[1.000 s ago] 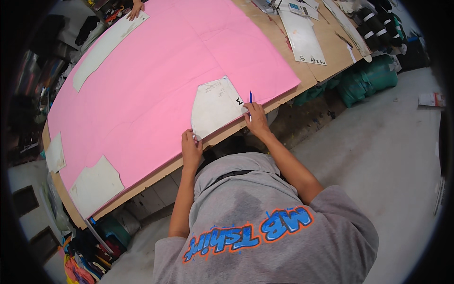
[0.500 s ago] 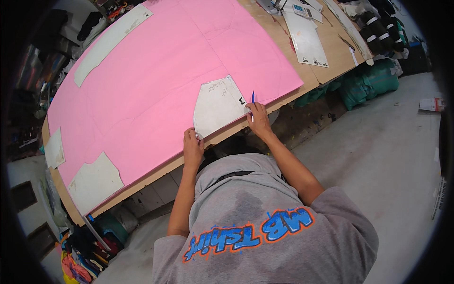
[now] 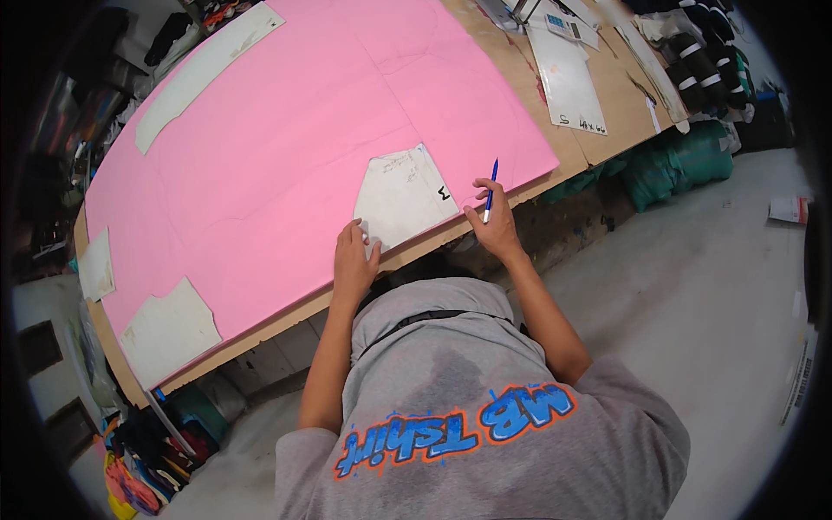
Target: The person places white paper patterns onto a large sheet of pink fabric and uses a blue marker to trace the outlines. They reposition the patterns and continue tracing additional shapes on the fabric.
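Note:
A white pattern piece (image 3: 400,201) lies on the pink fabric (image 3: 260,165) at the table's near edge. My left hand (image 3: 354,264) rests on its lower left corner, fingers curled and thumb apart. A small white thing shows at those fingers, too small to name. My right hand (image 3: 498,227) is raised just beyond the piece's right corner, closed around a blue pen (image 3: 490,195) whose tip points away from me. Faint drawn lines run across the fabric around the piece.
More pattern pieces lie on the fabric: a long curved one (image 3: 204,74), a notched one (image 3: 173,331) and a small one (image 3: 97,267). On the bare wood sit another template (image 3: 568,82), a calculator (image 3: 562,26) and scissors (image 3: 641,89). A green bundle (image 3: 680,165) is under the table.
My right hand with the pen has lifted off the pattern piece's right corner and moved right. My left hand has slid slightly up along the piece's left edge.

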Action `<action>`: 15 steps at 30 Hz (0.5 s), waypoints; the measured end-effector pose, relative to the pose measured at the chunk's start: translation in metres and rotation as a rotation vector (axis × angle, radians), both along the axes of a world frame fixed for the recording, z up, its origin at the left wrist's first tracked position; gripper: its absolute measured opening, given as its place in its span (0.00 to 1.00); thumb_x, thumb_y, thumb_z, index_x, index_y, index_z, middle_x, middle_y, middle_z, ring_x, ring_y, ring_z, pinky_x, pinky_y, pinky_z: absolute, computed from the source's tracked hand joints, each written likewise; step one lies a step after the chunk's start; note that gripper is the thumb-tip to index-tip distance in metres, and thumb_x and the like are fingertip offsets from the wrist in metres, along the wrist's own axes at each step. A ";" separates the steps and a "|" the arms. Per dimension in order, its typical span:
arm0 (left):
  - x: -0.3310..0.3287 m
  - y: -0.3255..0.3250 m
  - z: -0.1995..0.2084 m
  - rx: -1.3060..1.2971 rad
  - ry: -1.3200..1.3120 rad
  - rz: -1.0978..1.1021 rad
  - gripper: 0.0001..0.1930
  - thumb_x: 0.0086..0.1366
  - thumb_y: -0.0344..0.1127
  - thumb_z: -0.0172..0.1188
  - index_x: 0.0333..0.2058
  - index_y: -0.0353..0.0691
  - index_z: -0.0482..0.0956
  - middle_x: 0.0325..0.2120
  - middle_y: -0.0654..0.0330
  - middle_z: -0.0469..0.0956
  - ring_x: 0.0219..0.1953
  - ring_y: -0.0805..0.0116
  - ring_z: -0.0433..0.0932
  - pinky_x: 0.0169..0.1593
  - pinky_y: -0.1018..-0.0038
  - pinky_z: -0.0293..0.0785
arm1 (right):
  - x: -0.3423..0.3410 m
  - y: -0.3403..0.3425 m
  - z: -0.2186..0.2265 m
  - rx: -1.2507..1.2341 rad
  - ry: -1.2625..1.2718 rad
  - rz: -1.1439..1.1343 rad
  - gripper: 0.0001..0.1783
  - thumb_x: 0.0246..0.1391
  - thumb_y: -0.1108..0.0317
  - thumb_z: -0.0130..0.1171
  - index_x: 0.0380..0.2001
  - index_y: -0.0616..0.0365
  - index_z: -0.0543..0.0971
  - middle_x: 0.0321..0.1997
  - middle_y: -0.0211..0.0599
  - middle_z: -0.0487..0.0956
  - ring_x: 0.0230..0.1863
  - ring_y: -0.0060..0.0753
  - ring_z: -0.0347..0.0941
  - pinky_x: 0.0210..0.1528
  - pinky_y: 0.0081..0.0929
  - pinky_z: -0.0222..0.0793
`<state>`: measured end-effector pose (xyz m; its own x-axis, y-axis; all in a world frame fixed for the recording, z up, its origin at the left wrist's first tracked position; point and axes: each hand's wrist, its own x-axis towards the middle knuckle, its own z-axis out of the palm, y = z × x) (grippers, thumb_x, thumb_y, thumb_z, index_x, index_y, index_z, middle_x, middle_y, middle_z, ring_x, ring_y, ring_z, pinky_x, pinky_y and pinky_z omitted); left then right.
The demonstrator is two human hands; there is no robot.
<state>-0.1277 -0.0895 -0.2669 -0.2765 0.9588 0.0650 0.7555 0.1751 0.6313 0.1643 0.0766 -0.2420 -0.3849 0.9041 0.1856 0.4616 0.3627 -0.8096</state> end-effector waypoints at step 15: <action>0.040 0.091 -0.030 0.010 0.223 -0.131 0.22 0.70 0.40 0.71 0.53 0.30 0.76 0.73 0.39 0.67 0.77 0.40 0.63 0.78 0.49 0.63 | -0.059 0.087 0.037 -0.249 0.333 0.127 0.13 0.79 0.68 0.56 0.56 0.64 0.81 0.37 0.39 0.87 0.41 0.28 0.83 0.50 0.30 0.79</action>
<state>-0.0875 0.0012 -0.2972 -0.1279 0.9845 0.1199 0.8920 0.0614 0.4479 0.1054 0.1638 -0.2048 -0.4517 0.8865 0.1006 0.1247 0.1743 -0.9768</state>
